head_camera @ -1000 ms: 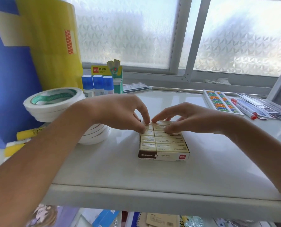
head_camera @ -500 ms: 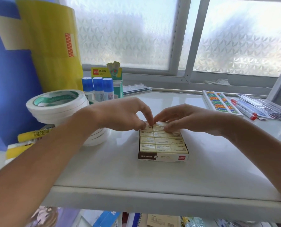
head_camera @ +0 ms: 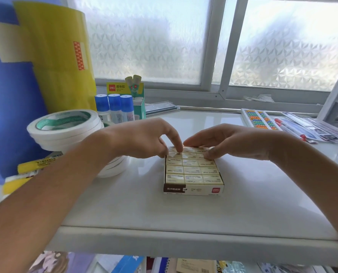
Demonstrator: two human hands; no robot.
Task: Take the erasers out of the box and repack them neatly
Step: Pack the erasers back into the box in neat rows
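Cream erasers (head_camera: 192, 171) boxed, both hands' fingertips (head_camera: 180, 148) on far row

Bare shelf (head_camera: 184, 213) lies open in front of and right of the eraser box (head_camera: 193, 191). Stacked tape rolls (head_camera: 65, 127) crowd its left; glue sticks (head_camera: 114, 108) stand behind them, pens (head_camera: 290, 128) far right.

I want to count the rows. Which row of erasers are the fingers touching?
The far row of erasers, by the window. The left hand and right hand touch it; the nearer rows lie bare.
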